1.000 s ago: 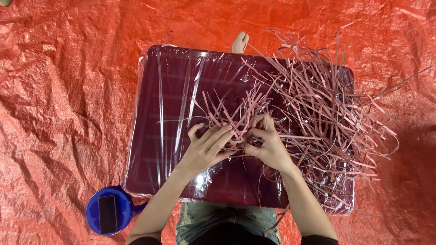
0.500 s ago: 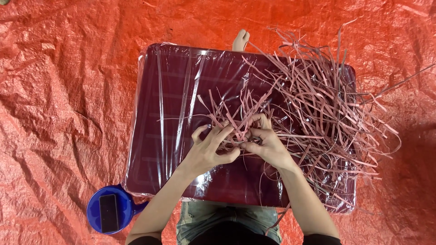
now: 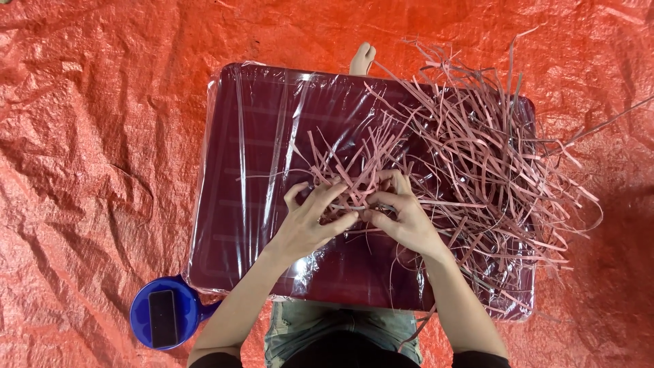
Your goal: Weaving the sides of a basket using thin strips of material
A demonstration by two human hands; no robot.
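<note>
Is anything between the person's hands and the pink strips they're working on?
Nothing visible. The left hand and right hand already pinch the pink strips directly, on the plastic-wrapped maroon board. The blue container sits off to the side.

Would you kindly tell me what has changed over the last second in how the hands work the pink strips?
Little moved. The left hand curled its fingers closer to the right hand, both pinching pink strips where they meet. The wrapped maroon board, blue bowl with the phone and orange tarp stayed put.
</note>
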